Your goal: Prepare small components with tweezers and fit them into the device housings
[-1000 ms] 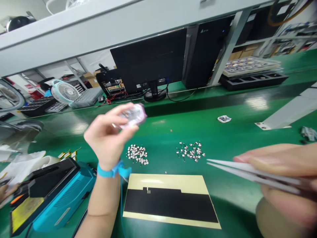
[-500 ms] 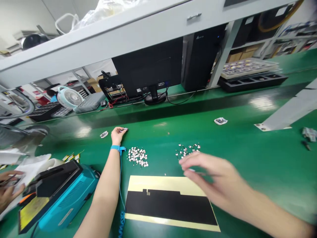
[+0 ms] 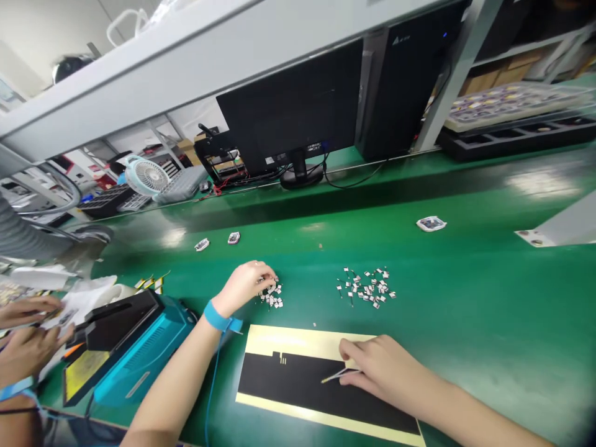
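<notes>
My left hand (image 3: 246,287), with a blue wrist strap (image 3: 216,318) and cord, reaches over a pile of small white parts with short dark leads (image 3: 274,301). Its thumb and fingers are drawn together there; whatever lies between them is hidden. Tweezers (image 3: 334,375) are pinched in my right hand (image 3: 384,375), their tips pointing left above a black-and-yellow sheet (image 3: 279,385). A second scatter of the small parts (image 3: 372,288) lies beyond the right hand. Two small white-edged pieces (image 3: 233,238) (image 3: 202,244) rest behind my left hand.
Left of my arm stands a teal and black machine (image 3: 139,360); past it a co-worker's hands (image 3: 35,341) work over white material. Another white-edged piece (image 3: 431,223) lies back right, near a metal leg (image 3: 563,226). A monitor (image 3: 293,112) stands behind.
My left hand has come back from a white-edged piece, which now lies on the bench, to the left pile. My right hand has moved from the right scatter down over the sheet.
</notes>
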A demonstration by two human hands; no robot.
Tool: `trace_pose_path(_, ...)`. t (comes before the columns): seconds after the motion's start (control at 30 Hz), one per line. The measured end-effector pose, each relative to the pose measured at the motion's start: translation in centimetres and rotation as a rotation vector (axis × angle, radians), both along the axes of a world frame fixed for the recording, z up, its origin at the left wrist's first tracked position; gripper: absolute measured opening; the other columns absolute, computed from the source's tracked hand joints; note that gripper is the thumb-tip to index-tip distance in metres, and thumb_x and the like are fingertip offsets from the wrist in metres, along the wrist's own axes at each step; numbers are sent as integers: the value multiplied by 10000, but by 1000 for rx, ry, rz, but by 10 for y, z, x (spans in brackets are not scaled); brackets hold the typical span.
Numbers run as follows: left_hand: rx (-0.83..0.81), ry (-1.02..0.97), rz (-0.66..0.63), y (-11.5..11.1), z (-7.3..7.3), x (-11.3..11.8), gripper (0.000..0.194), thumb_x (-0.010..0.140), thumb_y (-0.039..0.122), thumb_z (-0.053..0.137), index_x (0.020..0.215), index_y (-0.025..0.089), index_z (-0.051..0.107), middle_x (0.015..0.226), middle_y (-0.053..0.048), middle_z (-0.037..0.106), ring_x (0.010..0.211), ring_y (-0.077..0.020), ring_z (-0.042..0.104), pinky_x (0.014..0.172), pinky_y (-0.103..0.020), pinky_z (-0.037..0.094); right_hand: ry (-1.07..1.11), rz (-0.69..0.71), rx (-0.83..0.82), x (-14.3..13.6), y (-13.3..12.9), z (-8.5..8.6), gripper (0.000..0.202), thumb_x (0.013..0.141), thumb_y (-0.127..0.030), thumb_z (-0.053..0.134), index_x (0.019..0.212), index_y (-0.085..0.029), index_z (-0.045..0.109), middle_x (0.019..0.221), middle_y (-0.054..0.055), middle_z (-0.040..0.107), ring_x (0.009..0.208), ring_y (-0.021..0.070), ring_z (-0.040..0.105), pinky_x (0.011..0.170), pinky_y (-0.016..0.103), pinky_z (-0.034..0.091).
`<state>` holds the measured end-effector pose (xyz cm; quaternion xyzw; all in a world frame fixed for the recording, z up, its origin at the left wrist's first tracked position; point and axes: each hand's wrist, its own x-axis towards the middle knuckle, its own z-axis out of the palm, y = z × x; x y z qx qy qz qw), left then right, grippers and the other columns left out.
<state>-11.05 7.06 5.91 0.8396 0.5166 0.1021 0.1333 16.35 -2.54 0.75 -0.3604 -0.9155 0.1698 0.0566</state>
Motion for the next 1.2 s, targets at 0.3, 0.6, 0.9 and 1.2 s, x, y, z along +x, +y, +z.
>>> trace_pose_path(0.3, -99, 312, -61, -5, -7, 21, 151, 740, 41, 499, 740, 129, 622, 796, -58, 619, 738, -163, 584, 672, -238, 440, 20, -86, -10, 8, 15, 5, 191, 750, -345, 597, 811, -199, 490, 667, -31, 636, 529, 162, 584, 468, 241, 313)
trace_pose_path(0.6, -60, 340, -80, -5, -7, 18, 126, 759, 109, 513, 702, 158, 614, 798, -40, 624, 817, -193, 562, 692, -264, 430, 44, -108, -112, 10, 18, 3, 224, 723, -387, 612, 716, -195, 498, 685, -33, 627, 553, 146, 563, 467, 221, 276)
trace_pose_path(0.9, -53, 92, -74, -11, 17, 14, 67, 791, 206, 515, 762, 163, 556, 740, -9, 609, 677, -135, 560, 595, -222, 420, 67, -102, -133, 14, 20, 6, 230, 703, -370, 637, 689, -181, 507, 696, -31, 606, 554, 124, 541, 463, 208, 252)
trace_pose_path(1.2, -107, -473, -132, -32, -8, 67, 69, 749, 164, 566, 770, 155, 631, 773, -35, 609, 678, -112, 563, 623, -211, 458, 74, -69, -52, 10, 21, 1, 126, 776, -319, 566, 786, -193, 577, 787, -8, 597, 631, 123, 564, 527, 216, 329)
